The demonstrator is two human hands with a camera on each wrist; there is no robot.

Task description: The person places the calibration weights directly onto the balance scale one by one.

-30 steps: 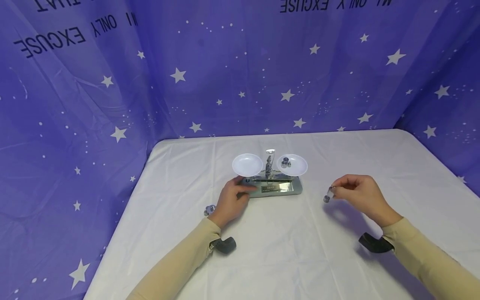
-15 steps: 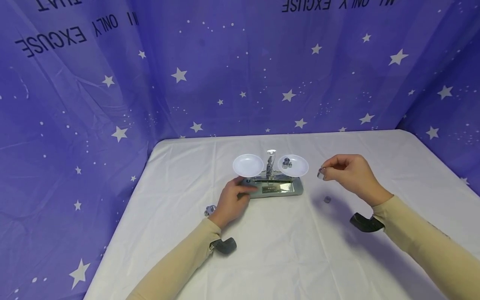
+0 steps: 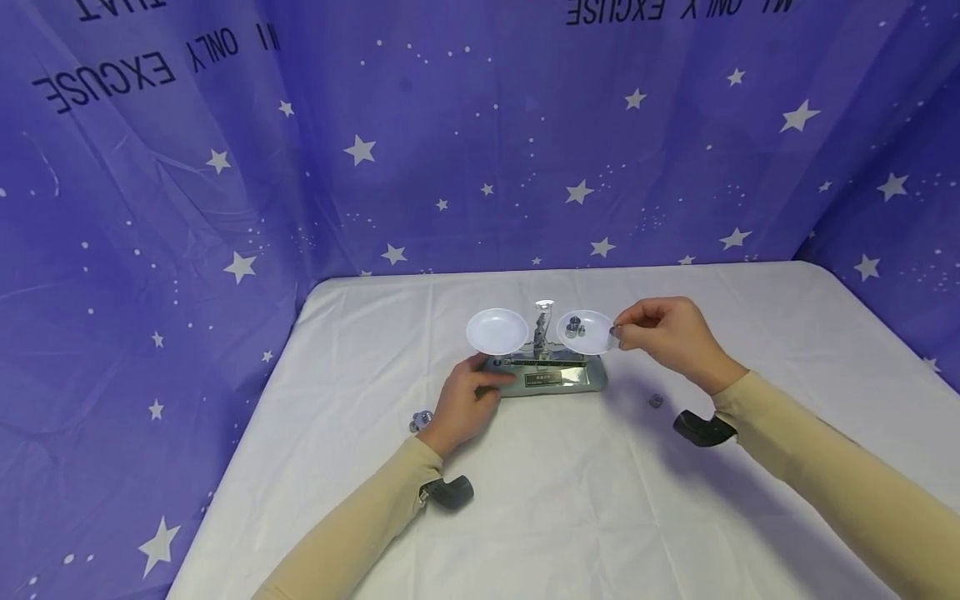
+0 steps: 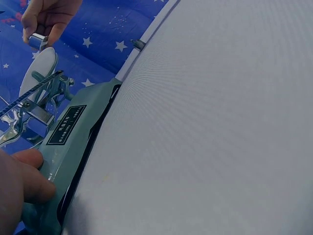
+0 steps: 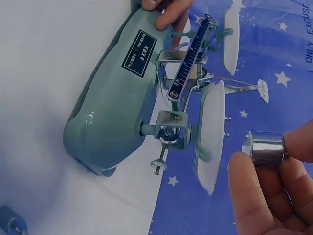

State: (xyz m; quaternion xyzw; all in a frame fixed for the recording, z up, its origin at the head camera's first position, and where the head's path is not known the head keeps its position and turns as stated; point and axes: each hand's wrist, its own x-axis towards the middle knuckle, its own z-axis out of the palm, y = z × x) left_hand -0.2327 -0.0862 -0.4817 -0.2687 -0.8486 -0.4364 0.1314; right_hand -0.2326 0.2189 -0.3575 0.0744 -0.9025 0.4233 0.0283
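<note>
one metal weight (image 5: 268,148) is pinched in the narrow grip of the right hand (image 3: 671,337), near the edge of the right pan (image 3: 597,339), which bears small weights (image 3: 574,326). the left hand (image 3: 460,406) holds the balance base (image 5: 115,98) at its left end. loading this pan seems the step in hand; the next move likely calls for gentle release.

Glossy metal weight (image 5: 266,148), smooth painted base (image 5: 115,98), wrinkled cloth (image 3: 555,500)

Head view from above, wrist views close, balance (image 3: 546,365) in all
</note>
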